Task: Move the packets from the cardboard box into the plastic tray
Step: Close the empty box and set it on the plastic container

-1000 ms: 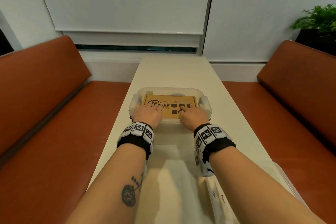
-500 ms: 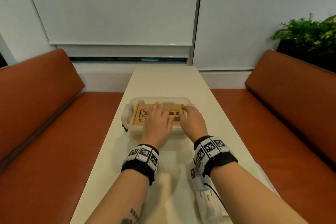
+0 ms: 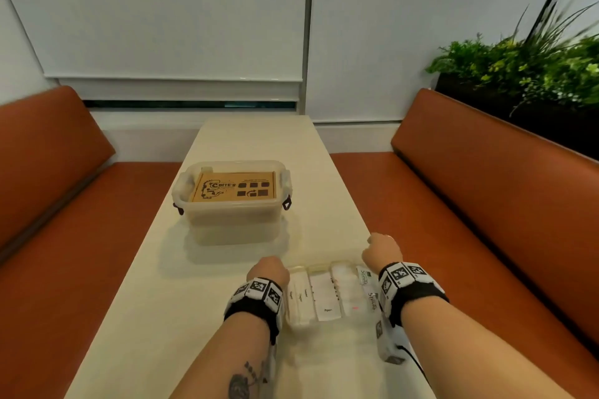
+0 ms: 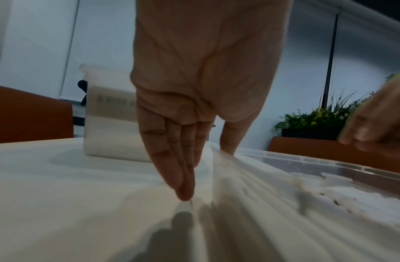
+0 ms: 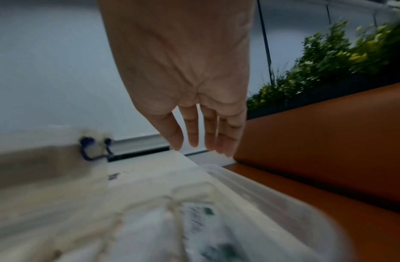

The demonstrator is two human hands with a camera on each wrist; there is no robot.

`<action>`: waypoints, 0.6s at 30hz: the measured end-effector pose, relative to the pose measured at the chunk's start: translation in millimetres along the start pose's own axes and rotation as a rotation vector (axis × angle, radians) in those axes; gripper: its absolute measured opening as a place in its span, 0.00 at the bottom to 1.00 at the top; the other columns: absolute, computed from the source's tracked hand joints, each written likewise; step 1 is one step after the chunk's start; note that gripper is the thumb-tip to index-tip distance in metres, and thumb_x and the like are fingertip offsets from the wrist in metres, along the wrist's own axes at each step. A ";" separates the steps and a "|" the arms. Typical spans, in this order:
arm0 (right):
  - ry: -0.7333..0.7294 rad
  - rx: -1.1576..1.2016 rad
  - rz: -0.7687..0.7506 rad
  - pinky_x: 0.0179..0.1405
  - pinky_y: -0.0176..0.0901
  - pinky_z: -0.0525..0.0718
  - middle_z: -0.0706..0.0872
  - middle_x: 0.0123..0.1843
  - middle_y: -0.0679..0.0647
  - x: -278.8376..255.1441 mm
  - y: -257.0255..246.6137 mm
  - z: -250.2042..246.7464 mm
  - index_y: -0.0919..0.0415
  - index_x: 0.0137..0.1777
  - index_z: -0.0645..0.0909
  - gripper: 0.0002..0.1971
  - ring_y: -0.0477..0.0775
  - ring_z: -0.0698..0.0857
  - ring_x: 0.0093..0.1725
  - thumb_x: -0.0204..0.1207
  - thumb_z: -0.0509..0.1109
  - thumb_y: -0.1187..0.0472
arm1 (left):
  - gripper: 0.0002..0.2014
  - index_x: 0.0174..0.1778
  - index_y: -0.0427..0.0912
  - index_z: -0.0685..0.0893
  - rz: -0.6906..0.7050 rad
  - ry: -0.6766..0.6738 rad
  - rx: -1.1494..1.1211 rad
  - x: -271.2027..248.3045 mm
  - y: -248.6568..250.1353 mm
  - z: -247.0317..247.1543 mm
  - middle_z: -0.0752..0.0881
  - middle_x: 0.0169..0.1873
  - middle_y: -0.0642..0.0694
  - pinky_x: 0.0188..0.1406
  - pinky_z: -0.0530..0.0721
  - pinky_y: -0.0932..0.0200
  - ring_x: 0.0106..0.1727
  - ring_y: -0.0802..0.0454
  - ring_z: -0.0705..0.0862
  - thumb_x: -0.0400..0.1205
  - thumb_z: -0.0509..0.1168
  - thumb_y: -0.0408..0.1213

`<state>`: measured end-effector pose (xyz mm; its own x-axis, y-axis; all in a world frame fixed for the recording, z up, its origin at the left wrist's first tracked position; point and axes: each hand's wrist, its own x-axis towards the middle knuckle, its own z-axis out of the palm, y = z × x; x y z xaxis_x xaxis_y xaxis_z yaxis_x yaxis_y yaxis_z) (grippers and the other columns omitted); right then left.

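A brown printed cardboard box [image 3: 233, 191] sits closed inside a clear plastic container [image 3: 233, 223] at mid-table. Nearer me lies a shallow clear plastic tray [image 3: 319, 267] holding several white packets [image 3: 327, 296]. My left hand [image 3: 269, 269] is at the tray's left wall. In the left wrist view its straight fingers [image 4: 181, 177] point down and touch the table outside the tray wall [image 4: 250, 186], with the thumb on the inner side. My right hand [image 3: 382, 251] hovers over the tray's far right corner, its fingers [image 5: 194, 138] straight and holding nothing.
The cream table [image 3: 252, 139] is narrow and runs away from me between two orange benches [image 3: 486, 204]. Green plants [image 3: 534, 68] stand behind the right bench. The container has dark latches [image 3: 287, 204] at its sides.
Both hands left the top of the cardboard box and drew back toward me to the packet tray. The head view lifted and shifted right.
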<state>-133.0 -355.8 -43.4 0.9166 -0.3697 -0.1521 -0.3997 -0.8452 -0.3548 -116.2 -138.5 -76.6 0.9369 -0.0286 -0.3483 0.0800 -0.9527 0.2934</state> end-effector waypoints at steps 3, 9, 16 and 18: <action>-0.032 -0.072 0.094 0.62 0.47 0.79 0.78 0.66 0.62 -4.7 29.8 5.5 0.65 0.67 0.73 0.17 0.61 0.79 0.64 0.79 0.57 0.66 | 0.13 0.58 0.34 0.82 -0.043 0.013 0.027 -1.3 7.8 5.1 0.84 0.60 0.39 0.52 0.81 0.56 0.59 0.42 0.84 0.84 0.54 0.30; -0.138 -0.071 0.069 0.52 0.42 0.80 0.84 0.62 0.61 -5.9 45.9 22.4 0.67 0.62 0.78 0.13 0.59 0.83 0.60 0.83 0.55 0.68 | 0.13 0.57 0.33 0.83 -0.090 0.083 0.026 -2.2 15.0 5.6 0.84 0.60 0.38 0.54 0.81 0.57 0.60 0.42 0.84 0.83 0.54 0.28; -0.126 -0.126 0.032 0.55 0.41 0.81 0.84 0.62 0.61 -15.4 38.6 22.8 0.68 0.62 0.79 0.15 0.59 0.84 0.61 0.83 0.54 0.69 | 0.13 0.59 0.33 0.83 -0.092 0.089 0.073 -6.0 9.0 2.3 0.84 0.61 0.39 0.57 0.80 0.57 0.62 0.43 0.83 0.84 0.55 0.28; -0.121 -0.126 0.019 0.54 0.41 0.82 0.84 0.62 0.61 -20.0 33.4 25.1 0.68 0.61 0.80 0.15 0.59 0.84 0.60 0.83 0.54 0.69 | 0.13 0.58 0.33 0.83 -0.097 0.097 0.083 -6.9 0.9 0.4 0.84 0.60 0.38 0.55 0.80 0.57 0.61 0.43 0.84 0.84 0.55 0.27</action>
<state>-164.6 -367.0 -75.4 0.8997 -0.3431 -0.2700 -0.4068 -0.8832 -0.2334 -122.7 -139.3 -74.3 0.9549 0.0903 -0.2828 0.1471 -0.9714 0.1863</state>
